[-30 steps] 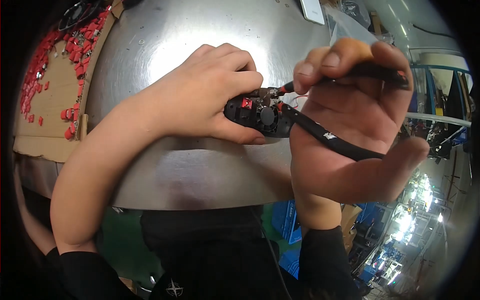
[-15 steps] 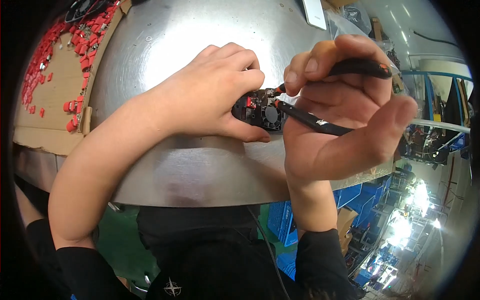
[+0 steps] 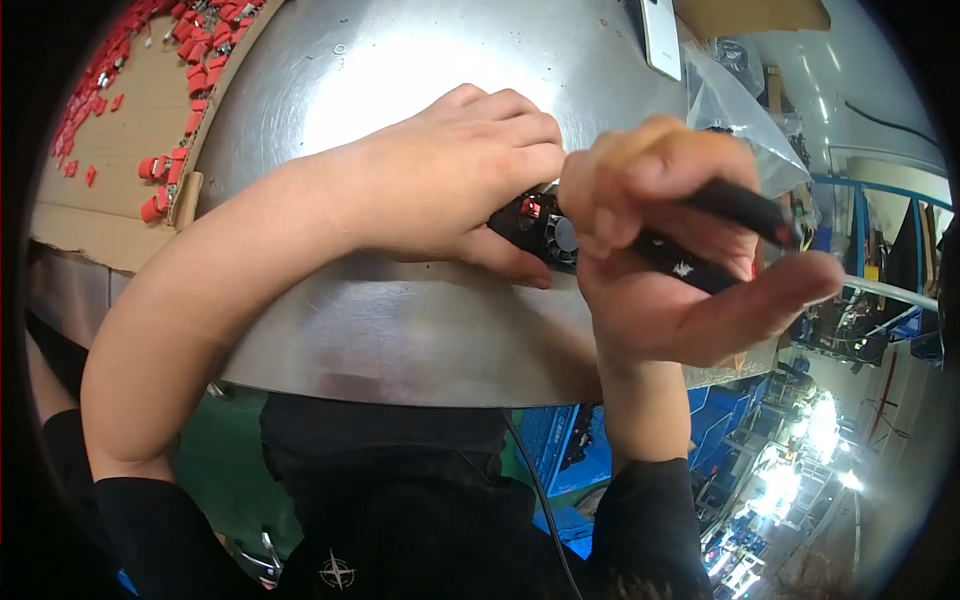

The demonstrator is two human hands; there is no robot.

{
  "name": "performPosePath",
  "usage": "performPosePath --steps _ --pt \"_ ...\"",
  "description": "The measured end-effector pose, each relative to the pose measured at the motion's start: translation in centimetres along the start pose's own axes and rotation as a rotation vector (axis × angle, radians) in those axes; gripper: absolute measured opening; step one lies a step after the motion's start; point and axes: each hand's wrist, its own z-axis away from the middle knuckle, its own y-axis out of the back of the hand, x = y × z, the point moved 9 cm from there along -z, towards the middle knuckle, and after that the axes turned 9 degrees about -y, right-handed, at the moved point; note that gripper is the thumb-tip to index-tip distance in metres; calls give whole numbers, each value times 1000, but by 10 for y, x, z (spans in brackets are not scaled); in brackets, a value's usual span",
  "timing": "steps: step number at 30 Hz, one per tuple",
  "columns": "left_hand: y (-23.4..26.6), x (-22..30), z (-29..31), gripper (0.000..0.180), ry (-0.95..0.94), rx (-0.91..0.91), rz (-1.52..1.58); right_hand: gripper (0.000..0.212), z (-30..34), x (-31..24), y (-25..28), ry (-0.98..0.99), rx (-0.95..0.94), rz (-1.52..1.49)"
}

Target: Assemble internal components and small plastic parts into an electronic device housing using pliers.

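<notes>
My left hand point(image 3: 490, 150) is wrapped over a small black device point(image 3: 517, 224), pressing it against the metal table. A red part point(image 3: 531, 207) and a small round fan point(image 3: 562, 236) show on the device between my thumb and fingers. Close on its right side, my right hand point(image 3: 640, 305) grips black-handled pliers point(image 3: 742, 208), whose handles stand apart across the palm. Motion smears the hand and the tool. My right fingers hide the jaws, so whether they touch the device cannot be seen.
A cardboard tray point(image 3: 110, 190) at the left holds many red pieces point(image 3: 205, 60). A white phone point(image 3: 660, 38) lies at the back right, beside a clear plastic bag point(image 3: 735, 115). The metal table point(image 3: 400, 345) ends in front of my body, with blue crates point(image 3: 545, 445) below.
My right fingers have closed further around the pliers and now cover the jaws, which showed at the device before. The whole view has shifted slightly. My left hand keeps its hold.
</notes>
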Motion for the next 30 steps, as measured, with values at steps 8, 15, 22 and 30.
performPosePath --steps 8,15,22,30 --pt "-5 -6 -1 62 38 -59 68 60 -11 -1 7 -103 -328 -98" --pt "-4 -4 3 59 -11 -29 77 47 -28 5 4 -116 -513 -221" --pt "-5 -5 2 56 21 -34 72 48 -41 8 -5 -162 -872 -345" --pt "-12 -14 1 57 132 -196 236 51 -46 11 -11 -158 -1055 -519"
